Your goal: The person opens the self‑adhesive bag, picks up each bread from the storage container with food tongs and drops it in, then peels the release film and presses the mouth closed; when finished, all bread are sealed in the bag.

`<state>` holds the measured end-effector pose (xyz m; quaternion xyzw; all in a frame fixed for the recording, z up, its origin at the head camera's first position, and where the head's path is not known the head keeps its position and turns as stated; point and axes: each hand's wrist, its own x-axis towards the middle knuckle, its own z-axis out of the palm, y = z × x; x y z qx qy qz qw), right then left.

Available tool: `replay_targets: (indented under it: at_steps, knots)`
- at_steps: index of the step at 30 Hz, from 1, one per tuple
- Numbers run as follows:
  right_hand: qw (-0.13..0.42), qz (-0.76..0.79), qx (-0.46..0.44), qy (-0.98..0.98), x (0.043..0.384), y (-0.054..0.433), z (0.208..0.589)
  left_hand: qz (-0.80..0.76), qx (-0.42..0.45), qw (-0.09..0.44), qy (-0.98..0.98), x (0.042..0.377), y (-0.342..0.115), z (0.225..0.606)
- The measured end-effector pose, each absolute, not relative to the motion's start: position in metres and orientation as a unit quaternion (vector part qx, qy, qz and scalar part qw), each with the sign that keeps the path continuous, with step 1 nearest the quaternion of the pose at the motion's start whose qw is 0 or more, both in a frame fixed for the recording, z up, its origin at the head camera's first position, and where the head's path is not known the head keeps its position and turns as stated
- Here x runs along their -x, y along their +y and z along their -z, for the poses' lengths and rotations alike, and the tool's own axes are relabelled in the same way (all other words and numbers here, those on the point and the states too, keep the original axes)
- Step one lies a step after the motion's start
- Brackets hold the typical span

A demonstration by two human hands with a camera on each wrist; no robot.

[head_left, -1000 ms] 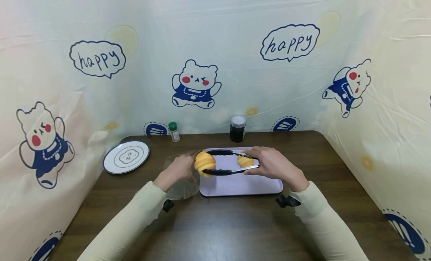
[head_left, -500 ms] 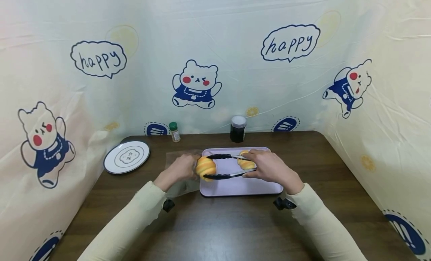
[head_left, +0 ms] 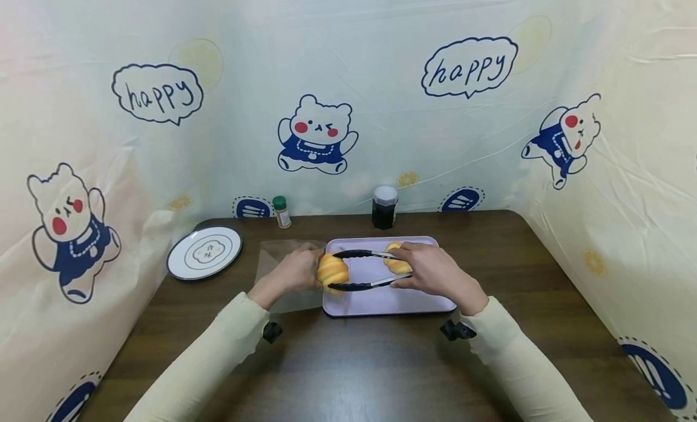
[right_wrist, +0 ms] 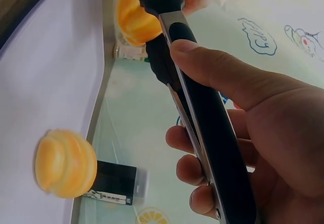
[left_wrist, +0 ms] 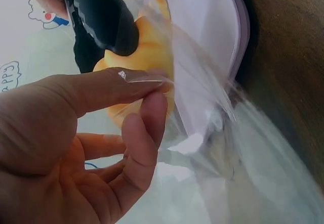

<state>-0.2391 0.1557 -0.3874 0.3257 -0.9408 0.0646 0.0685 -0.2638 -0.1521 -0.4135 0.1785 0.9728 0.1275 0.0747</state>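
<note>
My left hand (head_left: 294, 269) pinches the edge of a clear plastic bag (left_wrist: 263, 143) between thumb and fingers. Tongs (head_left: 363, 253) with black tips and metal arms are in the grip of my right hand (head_left: 437, 272), thumb along one arm in the right wrist view. Between the tong tips is a yellow striped bread roll (head_left: 333, 270), over the tray's left end and close beside my left fingers. In the left wrist view, clear film overlaps part of this roll (left_wrist: 152, 57). A second roll (right_wrist: 66, 163) rests on the lilac tray (head_left: 392, 302), partly covered by my right hand in the head view.
At the left back of the brown table (head_left: 354, 367) lies a white plate (head_left: 185, 261) with a dark rim. A small green-capped bottle (head_left: 282, 214) and a dark jar (head_left: 384, 210) with a pale lid stand along the back edge, before a printed curtain (head_left: 229, 143).
The tongs, roll and right hand have come slightly nearer the front edge, the right hand also a little left. More of the bag shows spread out behind my left hand.
</note>
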Motion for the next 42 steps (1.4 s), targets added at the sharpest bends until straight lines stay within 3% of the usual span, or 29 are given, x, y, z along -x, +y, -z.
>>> replay_targets:
  at_steps: [8,22,42]
  knots:
    - [0.069,-0.059,-0.325,-0.941,0.241,0.154,0.39,-0.138,-0.159,0.106,0.972,0.263,-0.149,0.413]
    - [0.04,-0.058,-0.283,-0.957,0.24,0.148,0.393,-0.153,-0.174,0.077,0.97,0.263,-0.148,0.417]
    - [-0.027,-0.093,-0.288,-0.953,0.245,0.151,0.404,-0.173,-0.175,0.138,0.959,0.263,-0.152,0.428]
